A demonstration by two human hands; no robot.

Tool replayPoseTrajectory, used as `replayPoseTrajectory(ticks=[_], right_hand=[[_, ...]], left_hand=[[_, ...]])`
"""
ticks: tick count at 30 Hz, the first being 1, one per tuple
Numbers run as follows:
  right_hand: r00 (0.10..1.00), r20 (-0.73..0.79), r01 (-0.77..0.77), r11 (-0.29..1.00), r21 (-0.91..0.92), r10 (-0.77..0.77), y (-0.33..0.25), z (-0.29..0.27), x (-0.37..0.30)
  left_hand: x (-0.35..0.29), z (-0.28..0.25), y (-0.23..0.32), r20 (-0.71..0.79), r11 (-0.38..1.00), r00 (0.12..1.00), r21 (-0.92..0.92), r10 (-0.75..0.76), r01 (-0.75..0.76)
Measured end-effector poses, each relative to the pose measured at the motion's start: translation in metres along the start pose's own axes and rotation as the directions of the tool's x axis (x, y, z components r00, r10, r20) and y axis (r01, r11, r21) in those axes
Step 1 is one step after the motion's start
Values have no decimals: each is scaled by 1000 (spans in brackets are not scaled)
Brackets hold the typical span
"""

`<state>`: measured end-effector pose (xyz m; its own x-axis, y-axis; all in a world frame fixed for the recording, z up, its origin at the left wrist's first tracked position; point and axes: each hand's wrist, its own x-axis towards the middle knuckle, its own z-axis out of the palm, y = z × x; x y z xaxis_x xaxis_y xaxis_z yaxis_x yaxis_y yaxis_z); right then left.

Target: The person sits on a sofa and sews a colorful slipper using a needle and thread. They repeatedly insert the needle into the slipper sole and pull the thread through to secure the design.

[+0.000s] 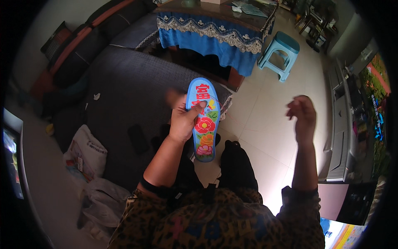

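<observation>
An embroidered insole [205, 125], light blue with red stitching at the top and red, orange and pink flowers below, stands nearly upright in front of me. My left hand [184, 120] grips it by its left edge, the thumb lying across the stitched face. From the upper part of the insole a thin red thread [222, 103] trails off to the right and fades from sight. Raised well apart on the right is my right hand [303, 116], its fingers curled together. Whatever they pinch is too small to make out.
A dark padded sofa [120, 79] fills the left side, with a white bag [89, 147] on it. Ahead stands a table with a blue lace-trimmed cloth [195, 41]. A teal plastic stool [281, 54] is on the tiled floor; a grey cabinet [342, 124] and screen [377, 103] line the right.
</observation>
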<state>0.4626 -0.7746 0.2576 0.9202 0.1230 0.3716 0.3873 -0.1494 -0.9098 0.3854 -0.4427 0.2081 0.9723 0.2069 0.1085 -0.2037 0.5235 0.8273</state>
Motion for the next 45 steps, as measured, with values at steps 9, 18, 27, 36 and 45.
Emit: replayPoseTrajectory(ticks=[9, 18, 27, 36, 45], right_hand=[[844, 398, 489, 821, -293, -361, -48, 146, -12], [820, 456, 531, 756, -382, -346, -41, 163, -10], [824, 429, 531, 769, -356, -371, -43, 165, -10], [819, 446, 535, 761, -366, -361, -47, 164, -9], [811, 456, 550, 743, -382, -366, -45, 164, -9]], left_hand=[[-2, 1, -8, 54, 999, 998, 25, 40, -41], [-2, -4, -10, 46, 996, 996, 47, 72, -74], [-3, -1, -6, 20, 997, 998, 44, 63, -63], [-3, -2, -6, 15, 998, 999, 41, 48, -48], [-3, -4, -8, 44, 996, 997, 59, 64, -66]])
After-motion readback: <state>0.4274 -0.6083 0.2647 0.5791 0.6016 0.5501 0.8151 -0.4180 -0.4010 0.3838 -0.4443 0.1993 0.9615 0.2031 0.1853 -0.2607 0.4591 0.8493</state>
